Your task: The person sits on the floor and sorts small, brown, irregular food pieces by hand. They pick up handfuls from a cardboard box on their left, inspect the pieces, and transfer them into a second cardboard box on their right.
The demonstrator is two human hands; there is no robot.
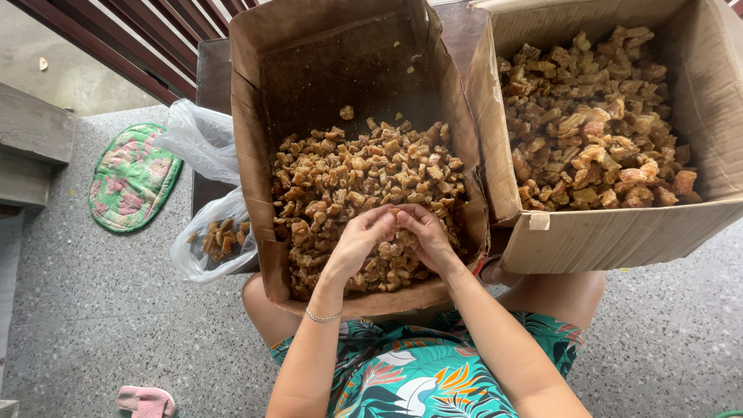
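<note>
Two boxes: a cardboard box [255, 155] half filled with small brown sugary chunks [340, 178] is seen in the head view, and a second cardboard box [619, 232] beside it on the right is heaped with larger, paler lumps [596, 124].
Hands: the left hand [360, 241] and right hand [427, 236] are brought together over the small chunks, fingertips pinched on one piece [393, 217] held between them.
Piece: it is held just above the pile, near the front wall of the nearer box.
Progress: much is judged done, as the nearer box is well stocked; the heaped lumps are judged still untouched.
Bag: a clear plastic bag [217, 240] with a few chunks is set left of the box.
Surface: a speckled grey floor [101, 310] is seen.
Room: a green quilted mat [131, 178] and dark railings [147, 39] are visible.
</note>
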